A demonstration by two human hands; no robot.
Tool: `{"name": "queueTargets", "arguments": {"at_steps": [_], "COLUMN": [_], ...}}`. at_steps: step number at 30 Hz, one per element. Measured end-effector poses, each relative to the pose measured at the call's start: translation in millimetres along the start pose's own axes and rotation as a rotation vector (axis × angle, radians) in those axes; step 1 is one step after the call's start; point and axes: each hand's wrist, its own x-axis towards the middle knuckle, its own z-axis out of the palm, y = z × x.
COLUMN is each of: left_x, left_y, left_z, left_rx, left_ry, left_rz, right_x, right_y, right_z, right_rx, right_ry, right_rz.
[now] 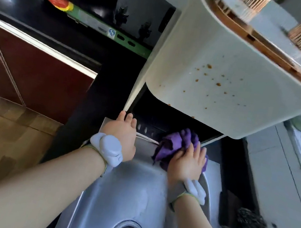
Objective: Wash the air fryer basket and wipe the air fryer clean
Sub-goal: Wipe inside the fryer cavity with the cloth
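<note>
Hands [120, 136] [187, 163] press purple cloth [174, 143] at air fryer [219, 85] cavity above sink [132, 199].

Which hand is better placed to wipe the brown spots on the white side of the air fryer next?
The right hand. It already presses the purple cloth at the air fryer opening, just below the brown spots. The left hand has no cloth; it steadies the left edge.

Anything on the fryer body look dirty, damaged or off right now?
Yes. The white air fryer is tipped over the sink, and its pale face carries scattered brown specks, densest near the middle. The purple cloth under the right hand is at the lower edge, not on those specks.
</note>
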Motion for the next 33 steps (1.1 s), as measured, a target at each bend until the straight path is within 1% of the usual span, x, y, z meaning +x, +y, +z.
{"name": "queueTargets", "arguments": {"at_steps": [2, 4, 5, 6, 8, 9, 10, 11, 14, 15, 16, 17, 21, 23, 24, 25, 27, 30, 31, 33], "left_x": [-1, -3, -2, -1, 0, 1, 1, 1, 0, 1, 3, 4, 5, 6, 6, 6, 2, 8, 3, -16], "left_y": [-2, 2, 5, 6, 4, 5, 4, 2, -1, -2, -5, -6, -3, -6, -7, -7, -1, 4, 6, 12], "left_z": [-3, -2, -2, -2, -2, -2, -2, -3, -3, -1, 0, 2, 2, 0, -2, -4, -17, -27, -31, -36], "left_rx": [-0.02, -0.008, 0.015, 0.043, 0.077, 0.081, 0.075, 0.067, 0.016, 0.0, -0.018, -0.032, -0.035, -0.058, -0.067, -0.053, 0.007, -0.017, -0.039, -0.137], "left_ry": [0.013, 0.015, 0.01, 0.008, -0.003, -0.008, -0.006, -0.005, 0.019, 0.034, 0.052, 0.066, 0.058, 0.051, 0.041, 0.018, -0.042, -0.178, -0.213, -0.184], "left_rz": [-0.005, -0.016, -0.023, -0.029, -0.034, -0.026, -0.02, -0.019, -0.018, -0.014, -0.015, -0.021, -0.028, -0.025, -0.024, -0.024, -0.045, -0.06, -0.073, -0.091], "right_x": [4, -3, -11, -21, -36, -36, -29, -22, -3, -1, -1, -3, -35, -50, -54, -54, -45, -36, -40, -58], "right_y": [8, -13, -23, -31, -29, -18, -8, 0, 8, 7, 3, -3, -43, -62, -69, -75, -83, -82, -79, -66], "right_z": [1, 3, 5, 9, 12, 10, 8, 4, -7, -8, -8, -8, 8, 13, 14, 14, 3, -9, -19, -43], "right_rx": [0.078, 0.178, 0.199, 0.202, 0.14, 0.121, 0.132, 0.175, 0.322, 0.327, 0.324, 0.316, 0.213, 0.118, 0.095, 0.099, 0.161, 0.175, 0.232, 0.422], "right_ry": [-0.002, 0.015, 0.022, 0.029, -0.007, -0.022, -0.022, -0.015, 0.038, 0.041, 0.055, 0.062, -0.015, 0.013, 0.018, 0.008, -0.062, -0.117, -0.141, -0.17], "right_rz": [0.124, 0.22, 0.193, 0.1, -0.079, -0.095, -0.057, 0.022, 0.307, 0.343, 0.338, 0.293, -0.016, -0.196, -0.238, -0.232, -0.157, -0.173, -0.168, -0.133]}}
